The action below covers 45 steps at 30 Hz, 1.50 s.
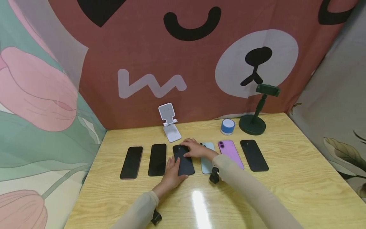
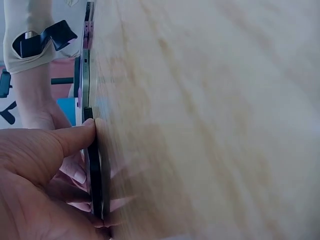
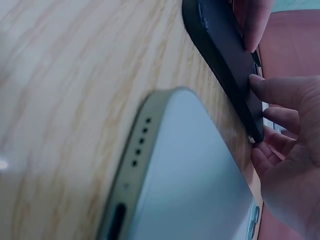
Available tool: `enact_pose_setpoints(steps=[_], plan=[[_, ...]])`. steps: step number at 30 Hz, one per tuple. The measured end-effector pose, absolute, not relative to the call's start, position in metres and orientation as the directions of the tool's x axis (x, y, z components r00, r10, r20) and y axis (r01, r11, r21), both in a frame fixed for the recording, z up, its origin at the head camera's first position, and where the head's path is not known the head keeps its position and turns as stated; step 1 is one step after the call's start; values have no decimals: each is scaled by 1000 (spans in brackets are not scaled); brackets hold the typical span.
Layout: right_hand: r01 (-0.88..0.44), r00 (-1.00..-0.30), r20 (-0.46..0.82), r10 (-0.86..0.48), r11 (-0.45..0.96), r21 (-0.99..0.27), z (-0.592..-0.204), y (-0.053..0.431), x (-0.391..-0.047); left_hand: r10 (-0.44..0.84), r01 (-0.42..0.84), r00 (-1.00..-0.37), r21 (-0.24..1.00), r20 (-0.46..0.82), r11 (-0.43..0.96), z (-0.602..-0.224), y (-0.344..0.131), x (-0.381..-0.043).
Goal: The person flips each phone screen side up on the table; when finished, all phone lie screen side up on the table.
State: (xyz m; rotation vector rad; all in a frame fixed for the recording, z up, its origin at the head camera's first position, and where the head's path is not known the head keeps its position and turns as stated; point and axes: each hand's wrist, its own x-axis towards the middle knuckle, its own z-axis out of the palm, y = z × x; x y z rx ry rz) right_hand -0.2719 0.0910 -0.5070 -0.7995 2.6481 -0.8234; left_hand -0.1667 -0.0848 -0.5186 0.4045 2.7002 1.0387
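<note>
1. A dark phone [image 1: 183, 160] is lying flat on the wooden surface [image 1: 286, 184], third in a neat row of six.
2. The left hand [image 1: 171, 174] is pinching its near edge.
3. The right hand [image 1: 195, 148] is grasping its far end, seemingly to steady it.

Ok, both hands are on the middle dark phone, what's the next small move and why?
Probably lift the dark phone off the table: the left hand pinches its near end, the right hand grips its far end, yet it lies flat.

Six phones [image 1: 254, 155] lie in a row before, seemingly, two stands [image 1: 170, 122].
</note>
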Motion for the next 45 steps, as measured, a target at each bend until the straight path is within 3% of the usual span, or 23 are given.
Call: enact_pose_setpoints(steps=[28,45], plan=[[-340,-840,-12,-543,543,-767,-496,94,-270,330,200,-944,754,-23,625,-515,-99,-168],[-19,-898,-81,-432,223,-975,-500,103,-270,294,149,-955,804,-33,575,-493,-100,-173]])
